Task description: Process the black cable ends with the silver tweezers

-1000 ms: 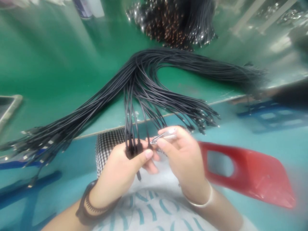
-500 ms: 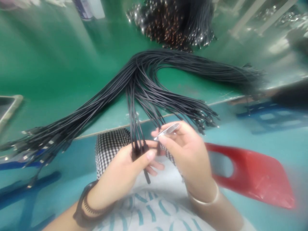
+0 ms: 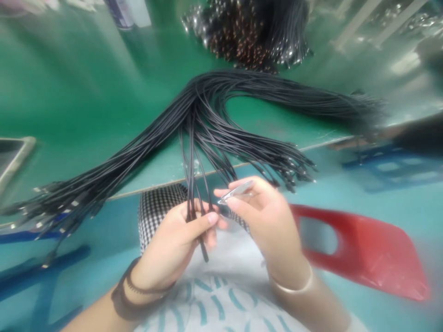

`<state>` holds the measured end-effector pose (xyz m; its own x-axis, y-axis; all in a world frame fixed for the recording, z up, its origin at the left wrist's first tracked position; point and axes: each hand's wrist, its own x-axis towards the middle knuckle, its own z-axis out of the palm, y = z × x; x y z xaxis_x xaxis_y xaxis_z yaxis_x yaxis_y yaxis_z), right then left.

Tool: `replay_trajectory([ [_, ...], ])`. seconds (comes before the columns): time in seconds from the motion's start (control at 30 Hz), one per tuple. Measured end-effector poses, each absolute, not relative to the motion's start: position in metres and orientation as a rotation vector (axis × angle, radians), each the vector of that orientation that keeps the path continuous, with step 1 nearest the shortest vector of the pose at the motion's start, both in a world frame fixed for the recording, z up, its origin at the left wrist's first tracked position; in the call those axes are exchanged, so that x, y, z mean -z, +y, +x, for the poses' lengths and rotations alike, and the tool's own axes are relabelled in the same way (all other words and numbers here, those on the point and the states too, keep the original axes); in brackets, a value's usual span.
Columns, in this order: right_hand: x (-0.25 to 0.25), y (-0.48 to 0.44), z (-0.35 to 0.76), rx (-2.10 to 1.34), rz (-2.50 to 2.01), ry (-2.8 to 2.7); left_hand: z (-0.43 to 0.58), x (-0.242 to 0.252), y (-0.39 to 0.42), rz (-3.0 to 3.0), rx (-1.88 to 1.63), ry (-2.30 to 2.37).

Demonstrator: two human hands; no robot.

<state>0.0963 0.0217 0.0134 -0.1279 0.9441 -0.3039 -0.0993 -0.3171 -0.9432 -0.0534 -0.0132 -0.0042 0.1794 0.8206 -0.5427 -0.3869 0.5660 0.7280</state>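
Note:
Several thin black cables [image 3: 191, 184] hang over the table edge into my left hand [image 3: 180, 237]. Its thumb and fingers are closed round their dark ends, and one black cable end [image 3: 204, 251] sticks out below the thumb. My right hand [image 3: 272, 221] pinches silvery metal tweezers [image 3: 237, 191], whose tip points left, close to the left fingertips. The larger bundle of black cables [image 3: 221, 83] lies bent across the green table [image 3: 86, 101], its ends fanning out left and right. Which cable ends are inside the left palm is hidden.
A big heap of cables with shiny and coppery ends [image 3: 242, 41] lies at the back. A red plastic stool [image 3: 377, 253] stands at right, blue stools [image 3: 391, 168] behind it. A framed tray [image 3: 17, 157] is at the left edge, a bottle [image 3: 119, 14] at the back.
My left hand has shifted slightly left, and the cables in it are spread differently. The tweezers' tip has moved slightly left and down. The large bundle stays put.

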Motion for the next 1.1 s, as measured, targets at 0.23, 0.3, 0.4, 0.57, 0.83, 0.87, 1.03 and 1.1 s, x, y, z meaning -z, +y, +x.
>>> replay_trajectory([
  [0.23, -0.0069, 0.0187, 0.0889, -1.683, -1.239, -0.855, -0.0576, 0.0012, -0.0111, 0.549, -0.934, 1.189],
  [0.3, -0.0077, 0.0193, 0.0874, -1.678, -1.246, -0.846, -0.0577, 0.0005, -0.0107, 0.555, -0.933, 1.197],
  [0.4, -0.0085, 0.0207, 0.0860, -1.676, -1.276, -0.849, -0.0581, 0.0010, -0.0101, 0.561, -0.933, 1.205],
  [0.57, -0.0074, 0.0217, 0.0866, -1.673, -1.294, -0.854, -0.0591, 0.0025, -0.0101, 0.591, -0.914, 1.206],
  [0.83, -0.0073, 0.0225, 0.0878, -1.604, -1.282, -0.950, -0.0568, 0.0047, -0.0092, 0.585, -0.903, 1.191],
  [0.87, -0.0070, 0.0226, 0.0873, -1.594, -1.281, -0.949, -0.0565, 0.0047, -0.0091, 0.577, -0.904, 1.182],
  [1.03, -0.0047, 0.0244, 0.0860, -1.558, -1.297, -0.903, -0.0564, 0.0031, -0.0079, 0.481, -0.923, 1.081],
  [1.1, -0.0036, 0.0254, 0.0866, -1.589, -1.269, -0.848, -0.0576, 0.0028, -0.0067, 0.433, -0.937, 1.013],
])
